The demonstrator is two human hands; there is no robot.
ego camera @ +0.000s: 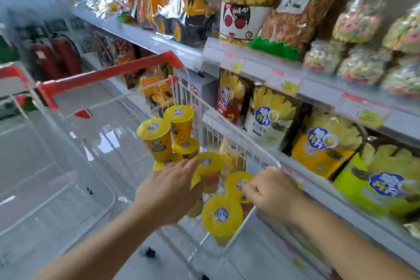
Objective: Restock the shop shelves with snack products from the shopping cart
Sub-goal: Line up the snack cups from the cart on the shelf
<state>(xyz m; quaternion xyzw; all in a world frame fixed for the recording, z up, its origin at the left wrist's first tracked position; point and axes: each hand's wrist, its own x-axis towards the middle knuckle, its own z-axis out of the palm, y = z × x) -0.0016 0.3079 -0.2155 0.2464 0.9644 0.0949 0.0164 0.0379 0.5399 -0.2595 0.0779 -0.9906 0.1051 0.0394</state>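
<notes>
Far off on your left, two red fire extinguishers (56, 57) stand by the wall. Nearer you is the white wire cart (102, 76) with its red handle, pulled up just beside the shelves (145, 38). The snack cups (159, 136), all with yellow lids, are bunched in the cart's right side, some upright and some tipped over.

Your left hand (168, 188) is over them with its fingers stretched out straight, the tips at the edge of one lid. Your thumb is hidden, so you cannot tell whether it has hold of anything.

Your right hand (272, 188) is at the cart's right rim. Its curled fingers pinch at the lid of a yellow-lidded cup (234, 179) lying against the wire wall.

On the right, the upper shelf holds a toy truck (188, 18), a popcorn jar (247, 0) and bags of coloured snacks (361, 22). The shelf below holds chip bags (270, 118) standing in a row. Motion blur softens everything.
</notes>
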